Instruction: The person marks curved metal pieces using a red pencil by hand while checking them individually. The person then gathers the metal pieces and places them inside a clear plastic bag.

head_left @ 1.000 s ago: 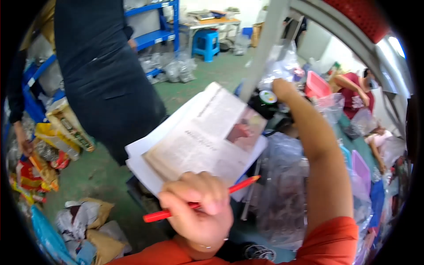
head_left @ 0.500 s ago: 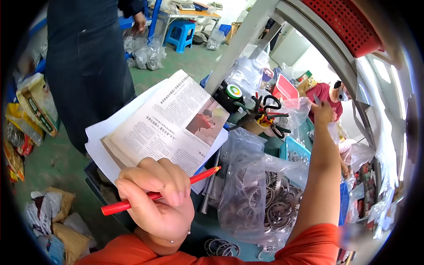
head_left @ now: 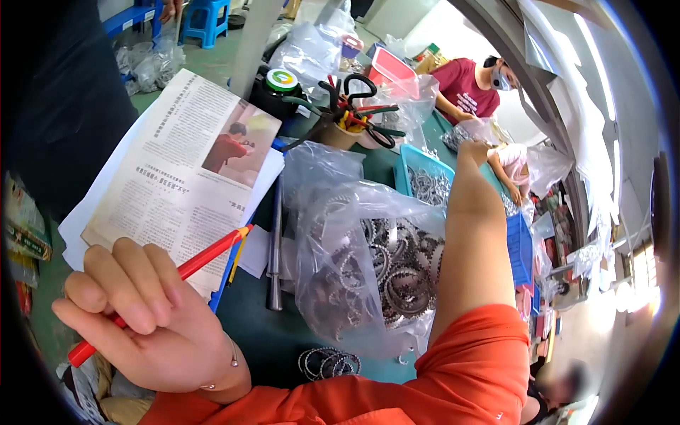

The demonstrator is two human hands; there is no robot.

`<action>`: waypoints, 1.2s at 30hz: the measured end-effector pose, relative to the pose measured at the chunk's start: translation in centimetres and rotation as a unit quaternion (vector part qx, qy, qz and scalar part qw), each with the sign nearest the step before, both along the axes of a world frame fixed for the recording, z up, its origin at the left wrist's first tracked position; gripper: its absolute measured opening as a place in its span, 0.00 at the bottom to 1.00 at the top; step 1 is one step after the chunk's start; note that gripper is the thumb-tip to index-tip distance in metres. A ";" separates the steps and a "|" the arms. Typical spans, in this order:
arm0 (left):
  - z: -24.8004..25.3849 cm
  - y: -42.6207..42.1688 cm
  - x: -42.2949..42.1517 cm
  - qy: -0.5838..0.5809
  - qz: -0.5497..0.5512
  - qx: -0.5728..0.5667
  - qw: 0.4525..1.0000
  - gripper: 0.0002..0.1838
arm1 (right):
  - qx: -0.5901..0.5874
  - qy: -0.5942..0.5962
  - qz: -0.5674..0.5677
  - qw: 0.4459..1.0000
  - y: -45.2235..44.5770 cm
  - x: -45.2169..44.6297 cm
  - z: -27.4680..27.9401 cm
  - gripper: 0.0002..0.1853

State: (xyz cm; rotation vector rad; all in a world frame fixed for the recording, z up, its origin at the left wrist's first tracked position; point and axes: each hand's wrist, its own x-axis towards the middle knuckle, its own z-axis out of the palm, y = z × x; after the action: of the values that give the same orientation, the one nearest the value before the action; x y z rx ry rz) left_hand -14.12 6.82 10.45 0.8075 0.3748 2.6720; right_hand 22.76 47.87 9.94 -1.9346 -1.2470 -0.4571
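Left hand point(head_left: 159, 329) loosely curled round a red pencil point(head_left: 205, 256), newspaper point(head_left: 152, 166) just beyond — right hand point(head_left: 474, 151) far out, opening and hold unclear, bagged metal rings point(head_left: 405, 273) between.

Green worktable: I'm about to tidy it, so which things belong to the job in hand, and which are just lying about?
Seemingly in use:
- red pencil, held in the left hand
- newspaper page, beside that hand

Probably just lying about:
- clear bag of metal rings
- pot of hand tools
- black jar
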 end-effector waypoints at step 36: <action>0.1 0.2 0.0 0.028 -0.003 0.020 0.999 0.16 | -0.268 -0.202 0.298 0.894 2.7 -5.8 3.3 0.12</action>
State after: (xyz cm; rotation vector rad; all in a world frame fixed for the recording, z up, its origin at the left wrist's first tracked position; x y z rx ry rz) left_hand -14.16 7.04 10.58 0.8958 0.3327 2.6630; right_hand 16.95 50.60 13.27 -1.7801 -2.3412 -0.1983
